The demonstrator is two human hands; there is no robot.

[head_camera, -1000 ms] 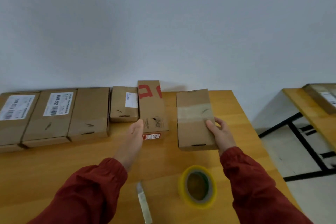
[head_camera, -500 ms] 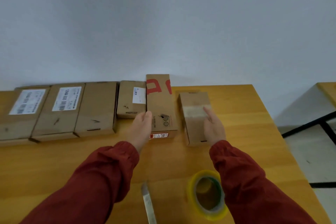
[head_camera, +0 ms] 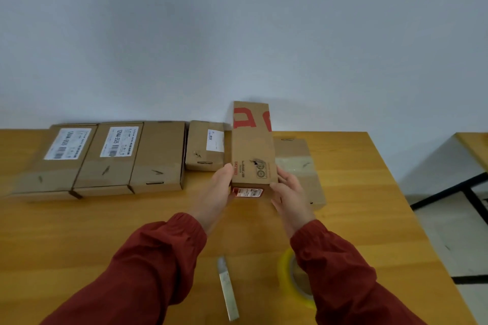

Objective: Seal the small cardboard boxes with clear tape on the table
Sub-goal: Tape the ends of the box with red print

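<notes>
Boxes line the back of the counter (head_camera: 79,232), and among them the red-printed cardboard box (head_camera: 252,150) lies with its long axis pointing straight away from the person. Its red-marked far end shows against the wall, and its near end face, which carries a red label, is turned toward the camera. It sits between the small labelled box (head_camera: 204,145) on its left and the taped box (head_camera: 298,163) on its right, and it hides part of each. Whether its near end rests on the counter cannot be told. Both hands are on that near end, one on each long side. The left hand (head_camera: 219,187) presses curled fingers against the left edge, and the right hand (head_camera: 289,192) wraps the right corner with its thumb along the side, so the box is clamped between them. Both forearms, in red sleeves (head_camera: 148,266), reach forward from the bottom of the view and converge on the box. Left of the small labelled box, three larger boxes (head_camera: 113,155) stand side by side and touching; two of them bear white barcode labels. Near the person, a roll of clear tape with a yellow rim (head_camera: 286,277) lies partly hidden behind the right sleeve. A utility knife (head_camera: 227,290) lies just to the left of the roll.
</notes>
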